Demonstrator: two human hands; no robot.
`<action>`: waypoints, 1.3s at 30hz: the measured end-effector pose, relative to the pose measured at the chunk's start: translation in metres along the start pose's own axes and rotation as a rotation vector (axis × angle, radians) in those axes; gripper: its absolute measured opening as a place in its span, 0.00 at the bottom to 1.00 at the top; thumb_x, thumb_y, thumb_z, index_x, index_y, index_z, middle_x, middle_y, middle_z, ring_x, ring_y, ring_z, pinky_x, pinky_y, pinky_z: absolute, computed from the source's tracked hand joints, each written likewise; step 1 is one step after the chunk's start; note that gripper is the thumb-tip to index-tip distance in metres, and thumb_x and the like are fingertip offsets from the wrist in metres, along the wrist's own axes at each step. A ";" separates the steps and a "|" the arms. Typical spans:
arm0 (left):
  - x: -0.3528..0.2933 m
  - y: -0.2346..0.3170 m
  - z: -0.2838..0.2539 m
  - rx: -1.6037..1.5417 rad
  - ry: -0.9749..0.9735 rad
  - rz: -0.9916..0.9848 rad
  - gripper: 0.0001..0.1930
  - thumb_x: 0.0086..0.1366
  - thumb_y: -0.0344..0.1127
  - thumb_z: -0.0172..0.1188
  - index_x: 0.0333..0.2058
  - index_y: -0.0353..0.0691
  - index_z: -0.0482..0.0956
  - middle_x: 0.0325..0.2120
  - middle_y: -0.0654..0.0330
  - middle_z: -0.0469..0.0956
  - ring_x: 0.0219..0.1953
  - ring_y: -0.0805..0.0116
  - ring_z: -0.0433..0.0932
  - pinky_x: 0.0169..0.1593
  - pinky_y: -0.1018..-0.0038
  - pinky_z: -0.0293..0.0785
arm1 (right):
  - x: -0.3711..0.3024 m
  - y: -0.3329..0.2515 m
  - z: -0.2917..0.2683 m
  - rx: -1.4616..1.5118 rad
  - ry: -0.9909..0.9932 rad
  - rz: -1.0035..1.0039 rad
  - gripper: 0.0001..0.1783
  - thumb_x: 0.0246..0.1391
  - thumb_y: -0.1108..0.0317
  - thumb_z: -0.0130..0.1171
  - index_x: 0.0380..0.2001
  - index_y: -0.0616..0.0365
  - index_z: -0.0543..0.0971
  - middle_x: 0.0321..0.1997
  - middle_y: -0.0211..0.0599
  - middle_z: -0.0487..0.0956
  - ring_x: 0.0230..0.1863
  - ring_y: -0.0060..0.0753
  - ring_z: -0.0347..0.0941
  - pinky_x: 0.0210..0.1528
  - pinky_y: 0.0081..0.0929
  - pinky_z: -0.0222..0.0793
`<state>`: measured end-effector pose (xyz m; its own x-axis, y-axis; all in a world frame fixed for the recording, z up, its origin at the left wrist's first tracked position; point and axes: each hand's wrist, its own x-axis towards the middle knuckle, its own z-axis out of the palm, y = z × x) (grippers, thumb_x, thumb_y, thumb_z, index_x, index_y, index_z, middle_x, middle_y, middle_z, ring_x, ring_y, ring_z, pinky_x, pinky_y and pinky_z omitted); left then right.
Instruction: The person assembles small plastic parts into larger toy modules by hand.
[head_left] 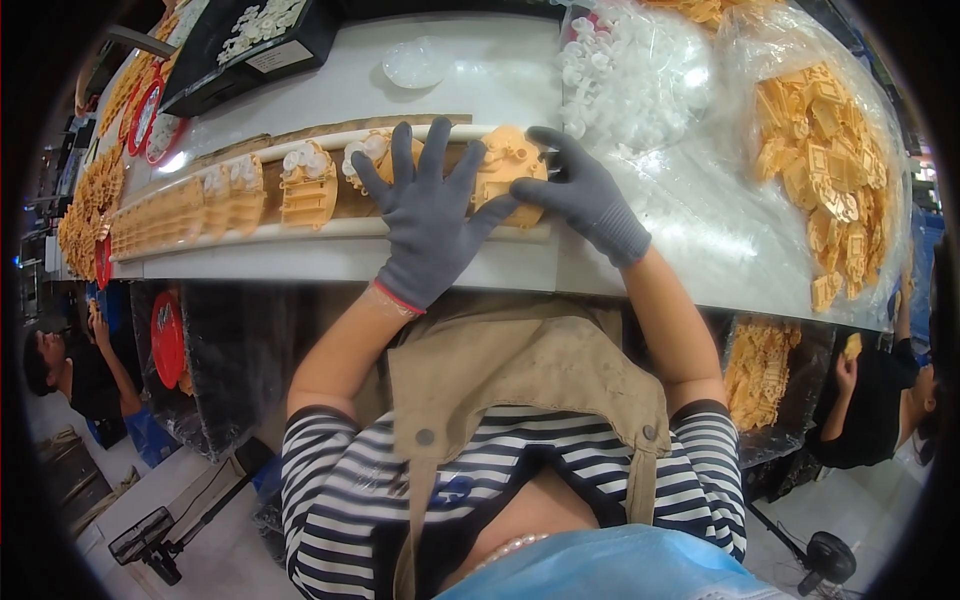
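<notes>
In the head view, the left hand (430, 220), in a gray cloth glove, has its fingers spread wide over the row, and its thumb reaches to the near edge of a flat, pale orange plastic part (508, 160). The right hand (595, 205), gloved too, bends its thumb and pointing finger around that part's right side; I cannot tell if it pinches tight. The part sits between the hands, maybe so both can steady it. Left of the left hand, more orange plastic parts with white round bits (307, 185) stand in a line between long white rails (350, 231), which probably keep them straight. Past the right hand lie loose orange plastic pieces (830, 170) in clear plastic, likely for easy reach.
</notes>
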<state>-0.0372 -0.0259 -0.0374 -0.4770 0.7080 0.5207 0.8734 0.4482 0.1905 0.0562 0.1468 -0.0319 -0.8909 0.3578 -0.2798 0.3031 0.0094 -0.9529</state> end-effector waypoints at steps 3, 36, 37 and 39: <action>0.000 0.000 -0.005 0.031 -0.019 0.009 0.27 0.56 0.55 0.61 0.49 0.45 0.76 0.56 0.51 0.64 0.63 0.47 0.53 0.64 0.44 0.29 | 0.005 0.003 -0.002 0.024 -0.036 -0.003 0.39 0.47 0.62 0.67 0.60 0.64 0.63 0.49 0.44 0.72 0.48 0.29 0.71 0.50 0.24 0.69; 0.023 0.081 0.005 -1.002 0.042 0.037 0.23 0.53 0.29 0.67 0.48 0.34 0.72 0.38 0.49 0.76 0.38 0.55 0.77 0.44 0.71 0.74 | -0.041 -0.025 -0.008 0.209 0.507 -0.424 0.22 0.64 0.51 0.47 0.22 0.56 0.70 0.23 0.24 0.66 0.27 0.16 0.59 0.30 0.19 0.57; 0.026 0.081 0.004 -0.932 0.080 0.082 0.23 0.51 0.29 0.68 0.47 0.34 0.72 0.38 0.48 0.76 0.38 0.53 0.77 0.44 0.70 0.74 | -0.039 -0.025 -0.010 0.208 0.509 -0.427 0.22 0.64 0.51 0.47 0.22 0.56 0.70 0.23 0.24 0.66 0.27 0.16 0.59 0.30 0.19 0.57; 0.025 0.077 0.008 -0.992 0.010 0.019 0.22 0.53 0.28 0.67 0.47 0.33 0.72 0.39 0.52 0.76 0.39 0.61 0.77 0.44 0.72 0.74 | -0.032 -0.022 -0.019 0.059 0.423 -0.423 0.26 0.63 0.43 0.45 0.25 0.56 0.71 0.26 0.26 0.68 0.29 0.17 0.62 0.32 0.18 0.59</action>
<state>0.0176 0.0305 -0.0162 -0.4653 0.7037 0.5369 0.5701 -0.2257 0.7899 0.0841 0.1532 0.0001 -0.7147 0.6746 0.1846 -0.0786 0.1848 -0.9796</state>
